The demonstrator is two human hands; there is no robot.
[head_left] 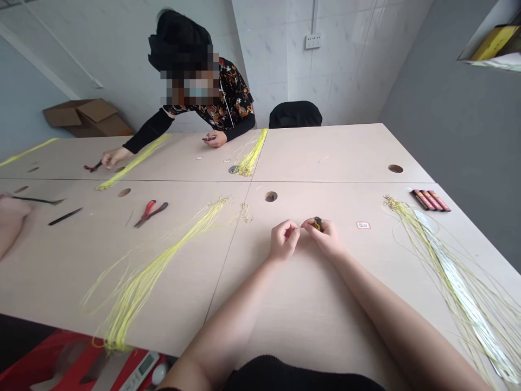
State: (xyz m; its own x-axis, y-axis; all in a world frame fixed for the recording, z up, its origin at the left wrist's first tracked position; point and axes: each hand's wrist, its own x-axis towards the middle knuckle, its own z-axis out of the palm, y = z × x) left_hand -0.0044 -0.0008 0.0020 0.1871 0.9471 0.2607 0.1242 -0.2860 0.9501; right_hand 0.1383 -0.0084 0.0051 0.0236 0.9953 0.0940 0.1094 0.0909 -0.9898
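My left hand (284, 240) is closed in a pinch just above the table; whatever its fingertips hold is too small to make out. Close beside it, my right hand (325, 235) is shut around a small black and yellow tool (318, 223). The fingertips of both hands nearly meet. To the left lies a long bundle of yellow lines (163, 266), with small gold-coloured curled pieces (246, 213) near its far end. On the right, another bundle of thin yellow lines (442, 260) is spread over a long metal ruler (464, 285).
Red-handled pliers (150, 213) and a black pen-like stick (65, 216) lie left. Red-and-black cylinders (430, 200) and a small label (363, 225) are right. Opposite, a co-worker (220, 103) reaches toward other pliers (93, 167). Another person's hand (12, 217) shows far left. Round holes (271, 196) pierce the tabletop.
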